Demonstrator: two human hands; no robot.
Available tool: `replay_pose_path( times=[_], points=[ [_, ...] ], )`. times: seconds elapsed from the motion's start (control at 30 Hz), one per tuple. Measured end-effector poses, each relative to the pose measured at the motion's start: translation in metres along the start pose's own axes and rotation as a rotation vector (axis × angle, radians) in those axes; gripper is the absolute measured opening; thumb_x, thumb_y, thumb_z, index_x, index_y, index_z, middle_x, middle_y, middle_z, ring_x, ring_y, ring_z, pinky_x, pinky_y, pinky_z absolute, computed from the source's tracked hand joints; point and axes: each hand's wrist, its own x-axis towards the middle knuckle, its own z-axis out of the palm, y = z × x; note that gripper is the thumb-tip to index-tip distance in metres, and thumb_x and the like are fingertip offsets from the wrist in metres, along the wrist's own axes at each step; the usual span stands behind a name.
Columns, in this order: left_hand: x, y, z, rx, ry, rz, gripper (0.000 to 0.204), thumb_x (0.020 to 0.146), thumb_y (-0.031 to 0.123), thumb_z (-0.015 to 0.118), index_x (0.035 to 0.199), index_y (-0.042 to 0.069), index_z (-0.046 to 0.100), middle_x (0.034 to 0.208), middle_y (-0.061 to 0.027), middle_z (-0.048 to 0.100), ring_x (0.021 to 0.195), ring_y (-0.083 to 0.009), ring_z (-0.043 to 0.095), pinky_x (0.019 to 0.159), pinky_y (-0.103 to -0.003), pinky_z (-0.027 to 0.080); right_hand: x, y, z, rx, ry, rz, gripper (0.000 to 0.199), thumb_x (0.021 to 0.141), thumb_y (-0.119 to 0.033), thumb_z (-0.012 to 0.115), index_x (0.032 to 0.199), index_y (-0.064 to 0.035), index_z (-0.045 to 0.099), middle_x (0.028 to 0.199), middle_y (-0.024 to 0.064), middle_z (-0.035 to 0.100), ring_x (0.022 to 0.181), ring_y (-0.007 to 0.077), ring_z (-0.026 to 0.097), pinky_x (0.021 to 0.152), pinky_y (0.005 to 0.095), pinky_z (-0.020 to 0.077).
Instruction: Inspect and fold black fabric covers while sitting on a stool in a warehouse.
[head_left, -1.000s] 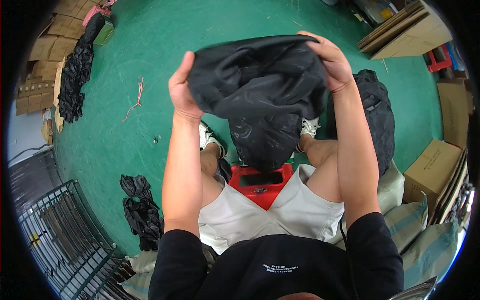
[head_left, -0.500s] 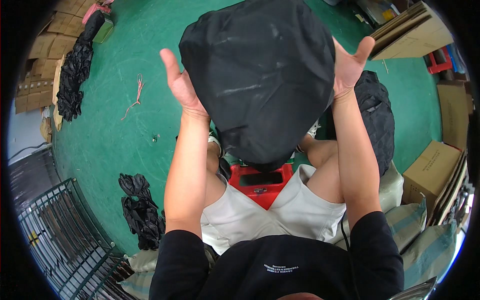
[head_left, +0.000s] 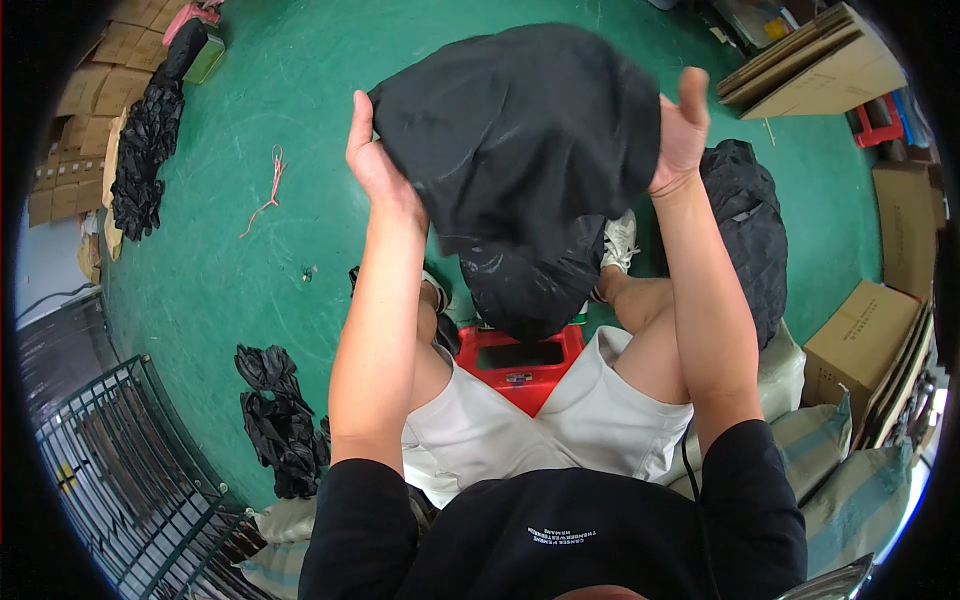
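Observation:
Held up in front of me is a black fabric cover (head_left: pixel 520 130), rounded and slightly blurred at its upper edge. My left hand (head_left: pixel 383 170) supports its left side, thumb raised outside and fingers hidden behind the cloth. On the opposite side my right hand (head_left: pixel 682 140) does the same, its thumb sticking up. Between my knees, more black fabric (head_left: pixel 535 290) lies below the held cover, over the far part of a red plastic stool (head_left: pixel 525 380); the held cover hides its top.
A large black fabric bundle (head_left: pixel 745 230) stands beyond my right forearm. Crumpled black pieces (head_left: pixel 282 430) lie on the green floor to the left, near a metal rack (head_left: pixel 130 470). Pink string (head_left: pixel 275 180) lies farther out. Cardboard boxes (head_left: pixel 860 335) and woven sacks (head_left: pixel 860 500) are at the right.
Both hands have come slightly closer together. The cover has shrunk in outline and its lower edge has risen, showing the black fabric beneath and my right shoe.

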Motion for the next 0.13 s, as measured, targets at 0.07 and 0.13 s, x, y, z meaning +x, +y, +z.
replay_pose_path(
  times=[0.07,0.13],
  points=[
    [0.006,0.002,-0.007,-0.007,0.002,-0.053,0.055,0.093,0.045,0.058,0.122,-0.002,0.057,0.124,-0.0176,0.061,0.115,-0.0322,0.058,0.103,-0.045,0.044,0.0,0.005,0.013,-0.132,-0.003,-0.239,0.074,0.096,-0.057,0.044,0.143,-0.0003,0.039,0.137,0.0219,0.052,0.124,0.0334,0.054,0.11,0.0444,0.0389],
    [0.011,0.004,-0.014,0.034,0.069,-0.102,0.046,0.094,0.038,0.058,0.115,-0.003,0.059,0.118,-0.0158,0.064,0.107,-0.0286,0.063,0.1,-0.042,0.047,0.013,0.02,0.035,-0.456,0.575,-0.454,0.09,0.084,-0.068,0.055,0.144,-0.002,0.039,0.143,0.0164,0.048,0.13,0.0381,0.048,0.112,0.0531,0.0336]
  ],
)
